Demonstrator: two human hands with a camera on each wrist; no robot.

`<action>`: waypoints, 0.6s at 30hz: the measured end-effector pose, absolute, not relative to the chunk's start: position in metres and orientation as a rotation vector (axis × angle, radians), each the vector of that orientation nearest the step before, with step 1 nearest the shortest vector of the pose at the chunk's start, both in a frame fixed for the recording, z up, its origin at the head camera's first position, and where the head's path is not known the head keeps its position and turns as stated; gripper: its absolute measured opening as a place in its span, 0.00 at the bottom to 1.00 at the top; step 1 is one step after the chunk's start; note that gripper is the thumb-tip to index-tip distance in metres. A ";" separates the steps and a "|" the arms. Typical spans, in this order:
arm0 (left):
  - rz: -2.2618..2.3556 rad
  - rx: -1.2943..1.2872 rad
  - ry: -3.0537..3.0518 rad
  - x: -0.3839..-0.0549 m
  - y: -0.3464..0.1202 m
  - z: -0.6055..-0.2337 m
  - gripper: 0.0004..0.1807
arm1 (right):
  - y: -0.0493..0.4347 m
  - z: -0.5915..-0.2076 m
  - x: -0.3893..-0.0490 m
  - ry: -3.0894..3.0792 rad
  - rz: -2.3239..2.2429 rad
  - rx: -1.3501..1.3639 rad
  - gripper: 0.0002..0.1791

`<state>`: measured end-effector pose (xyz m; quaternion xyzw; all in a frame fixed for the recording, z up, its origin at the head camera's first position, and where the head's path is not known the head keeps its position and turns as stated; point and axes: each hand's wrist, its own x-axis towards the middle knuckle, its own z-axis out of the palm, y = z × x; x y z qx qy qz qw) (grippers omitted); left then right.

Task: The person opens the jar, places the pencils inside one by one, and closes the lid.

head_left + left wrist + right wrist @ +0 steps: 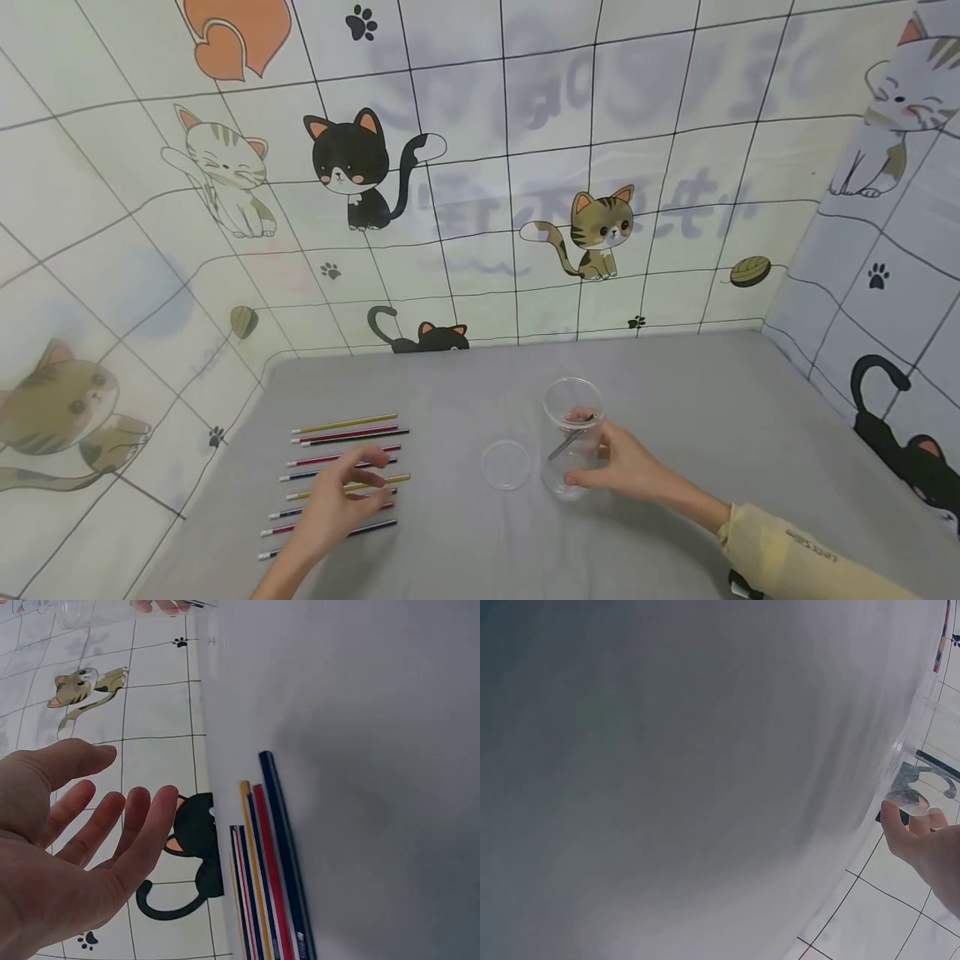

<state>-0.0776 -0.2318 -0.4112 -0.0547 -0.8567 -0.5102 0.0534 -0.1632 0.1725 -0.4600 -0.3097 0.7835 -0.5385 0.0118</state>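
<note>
The grey counter [697,392] in front of me ends at the back against a cat-printed cloth [480,275], and more of the same cloth rises along its left and right sides. The widest stretch of grey lies to the right, between the jar [555,477] and the right-hand cloth; my right forearm, in a yellow sleeve [810,552], crosses the near part of it. Another strip of grey runs between the pencils [345,422] and a transparent disc [506,465], which lies flat just beside the jar on its left. Behind the jar, some grey surface remains before the back edge.

My right hand [622,460] holds the upright, see-through jar from its right side, thumb at the front and fingers bent around it. One dark pencil [566,444] leans inside. My left hand [333,500] is over the lower half of the pencil row, thumb and fingers spread apart and curved, with nothing between them. The pencils lie side by side beneath it, well apart from the jar, their white-tipped ends pointing left.
</note>
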 end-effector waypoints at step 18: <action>-1.462 -0.115 -2.611 -0.066 -0.251 -0.447 0.23 | 0.172 -0.463 -0.165 2.428 -1.702 -0.978 0.38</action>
